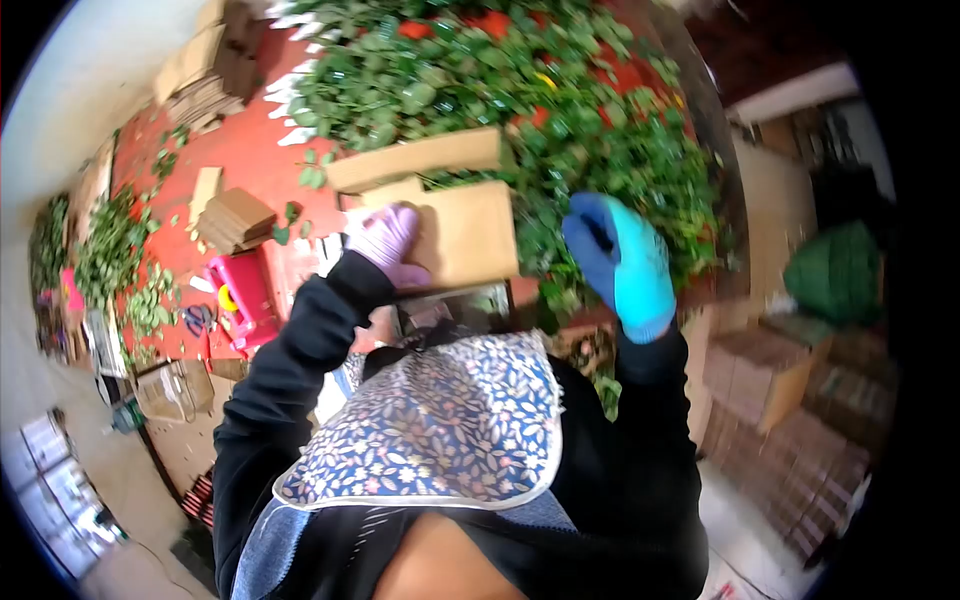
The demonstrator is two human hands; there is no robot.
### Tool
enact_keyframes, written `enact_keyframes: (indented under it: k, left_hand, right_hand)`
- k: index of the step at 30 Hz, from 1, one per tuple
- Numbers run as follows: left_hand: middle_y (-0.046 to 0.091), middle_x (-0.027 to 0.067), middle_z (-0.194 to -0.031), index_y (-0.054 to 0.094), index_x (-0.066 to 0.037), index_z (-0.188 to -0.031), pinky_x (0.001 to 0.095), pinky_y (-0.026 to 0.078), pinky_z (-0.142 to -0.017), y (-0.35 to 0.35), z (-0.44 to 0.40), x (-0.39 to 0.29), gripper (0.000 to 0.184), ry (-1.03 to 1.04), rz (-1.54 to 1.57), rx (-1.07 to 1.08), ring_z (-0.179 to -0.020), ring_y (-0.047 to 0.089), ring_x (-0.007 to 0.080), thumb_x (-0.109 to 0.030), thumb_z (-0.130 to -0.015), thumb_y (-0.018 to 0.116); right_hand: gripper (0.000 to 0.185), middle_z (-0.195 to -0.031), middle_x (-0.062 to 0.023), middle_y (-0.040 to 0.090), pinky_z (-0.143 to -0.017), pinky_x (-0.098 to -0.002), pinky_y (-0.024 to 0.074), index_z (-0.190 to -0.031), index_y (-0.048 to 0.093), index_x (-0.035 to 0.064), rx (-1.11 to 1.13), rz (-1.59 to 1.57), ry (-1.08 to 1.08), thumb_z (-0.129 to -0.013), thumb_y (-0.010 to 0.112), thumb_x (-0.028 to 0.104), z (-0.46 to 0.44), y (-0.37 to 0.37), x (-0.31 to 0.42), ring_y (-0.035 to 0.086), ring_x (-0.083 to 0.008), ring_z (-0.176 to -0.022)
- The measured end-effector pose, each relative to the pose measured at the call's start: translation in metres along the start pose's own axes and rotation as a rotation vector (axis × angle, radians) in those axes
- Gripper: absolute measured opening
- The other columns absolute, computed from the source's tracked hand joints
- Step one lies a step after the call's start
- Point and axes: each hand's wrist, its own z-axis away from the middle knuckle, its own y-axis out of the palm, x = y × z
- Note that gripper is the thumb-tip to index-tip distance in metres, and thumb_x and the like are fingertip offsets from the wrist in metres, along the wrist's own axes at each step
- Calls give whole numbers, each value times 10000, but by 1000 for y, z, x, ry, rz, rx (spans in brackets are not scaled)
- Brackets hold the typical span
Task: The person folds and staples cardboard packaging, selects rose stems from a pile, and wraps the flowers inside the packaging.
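Observation:
My left hand (384,240), in a thin purple glove, grips the left side of a folded piece of brown cardboard (465,235). Its thumb lies along the near edge. The cardboard has a raised back flap, and green leaves show in the gap behind its front panel. My right hand (622,262), in a light blue glove with a dark blue palm, hovers to the right of the cardboard. Its fingers are half curled with a gap to the thumb, and I see nothing held. Leafy green stems (640,150) lie just beyond and under it.
A red table (230,150) carries a large heap of leafy stems. Flat cardboard pieces (236,220), a pink tape dispenser (243,300) and scissors (198,319) lie at left. A taller cardboard stack (205,75) stands at the far left. Cardboard boxes (765,375) stand on the floor at right.

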Motion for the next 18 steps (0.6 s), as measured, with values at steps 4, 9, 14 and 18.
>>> enact_keyframes:
  k: [4, 9, 14, 18]
  left_hand:
    - [477, 211, -1145, 435, 5, -1295, 430, 478, -896, -7, 3, -13, 996, -9, 187, -384, -1056, 539, 397, -287, -465, 901]
    - [353, 258, -1445, 349, 30, -1422, 383, 398, -1078, 1, 20, -11, 1050, -90, 83, -322, -1286, 438, 394, -282, -568, 876]
    - [393, 243, -1411, 378, 24, -1405, 381, 447, -1008, 3, 19, -19, 1047, -151, 28, -399, -1192, 514, 382, -280, -535, 875]
    - [515, 228, -1225, 431, -33, -1366, 424, 486, -875, 23, 0, -16, 691, -281, 152, -456, -1010, 577, 387, -242, -763, 695]
  right_hand:
    - [228, -825, -161, 669, -674, -389, 527, -952, 680, 61, 447, 68, -386, -867, 651, 271, -42, 40, 23, 668, -310, -734]
    - [249, -761, -120, 667, -639, -422, 510, -967, 681, 80, 579, 294, -451, -835, 683, 292, -109, 67, 78, 649, -317, -708]
    - [664, -1032, -163, 633, -762, -431, 513, -1121, 630, 46, 573, 628, -872, -732, 720, 577, -188, 107, 95, 647, -348, -867]
    - [657, -925, -229, 671, -795, -449, 494, -968, 688, 25, 1046, 753, -608, -730, 701, 636, -211, 139, 112, 640, -385, -890]
